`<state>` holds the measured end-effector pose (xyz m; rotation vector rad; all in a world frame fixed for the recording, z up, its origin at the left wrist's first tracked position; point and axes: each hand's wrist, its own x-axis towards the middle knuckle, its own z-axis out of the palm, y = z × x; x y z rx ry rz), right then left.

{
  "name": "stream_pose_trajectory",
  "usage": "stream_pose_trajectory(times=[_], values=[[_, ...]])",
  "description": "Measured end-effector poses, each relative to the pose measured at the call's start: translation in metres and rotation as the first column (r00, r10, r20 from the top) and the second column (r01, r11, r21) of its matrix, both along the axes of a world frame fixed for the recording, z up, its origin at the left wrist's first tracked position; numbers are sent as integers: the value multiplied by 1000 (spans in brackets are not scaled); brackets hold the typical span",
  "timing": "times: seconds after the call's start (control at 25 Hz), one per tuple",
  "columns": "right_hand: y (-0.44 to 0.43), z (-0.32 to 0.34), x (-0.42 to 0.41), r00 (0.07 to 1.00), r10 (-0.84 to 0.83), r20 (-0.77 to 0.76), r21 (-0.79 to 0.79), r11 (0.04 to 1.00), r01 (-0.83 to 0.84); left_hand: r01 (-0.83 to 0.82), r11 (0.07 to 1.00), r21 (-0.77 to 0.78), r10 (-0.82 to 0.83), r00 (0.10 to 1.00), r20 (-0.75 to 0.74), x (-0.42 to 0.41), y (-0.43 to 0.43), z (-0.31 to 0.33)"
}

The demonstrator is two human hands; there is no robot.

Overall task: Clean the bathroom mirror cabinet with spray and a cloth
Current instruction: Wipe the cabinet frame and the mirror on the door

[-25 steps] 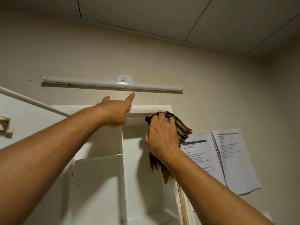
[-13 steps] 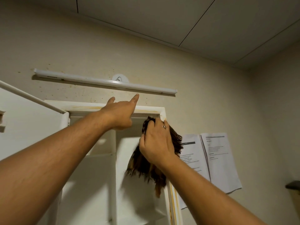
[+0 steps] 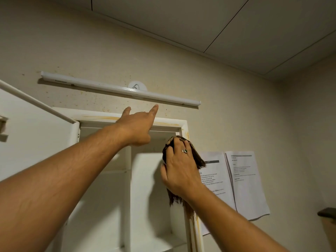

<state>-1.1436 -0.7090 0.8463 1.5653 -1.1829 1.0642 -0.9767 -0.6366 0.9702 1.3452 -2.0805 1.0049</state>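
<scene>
Right grip (image 3: 179, 171) is spread over the cloth (image 3: 198, 158), pressing it on the right side of the cabinet (image 3: 184, 128) near the top corner. Cloth ends hang out below the palm, and there's a ring (image 3: 185, 151) on one finger. Our left grip (image 3: 138, 126) lies across the top rail (image 3: 94, 113): index and thumb stretched up, other fingers folded out of sight, so we can't tell if they hook anything. Yellowish streaks (image 3: 98, 117) run along that rail. We see the door (image 3: 36, 142) swung out at left, with a white divider (image 3: 127, 179) and shelves (image 3: 112, 172) inside. Above on the wall (image 3: 218, 84) sits a light bar (image 3: 120, 90); papers (image 3: 243, 179) hang just right of the cabinet.
</scene>
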Motion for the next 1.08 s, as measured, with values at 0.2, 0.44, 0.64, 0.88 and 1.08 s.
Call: stream_pose_trajectory(times=[0.2,0.44,0.64,0.88,1.08], values=[[8,39,-4,999,38,27,-14,999,-38,-11,1000,-5,11,1000,11,2,-7,1],[30,-82,-43,938,-28,-345,196,975,101,-68,987,-144,79,994,73,1,-3,-27],[26,5,-77,778,-159,-608,56,969,242,33,961,-274,15,985,171,-8,-6,-69],[23,-3,-57,816,-255,-519,1,954,299,-91,959,-268,156,961,230,2,-39,-110],[31,0,-75,610,-275,-743,-49,931,361,-293,905,-307,372,897,238,21,-54,-117]])
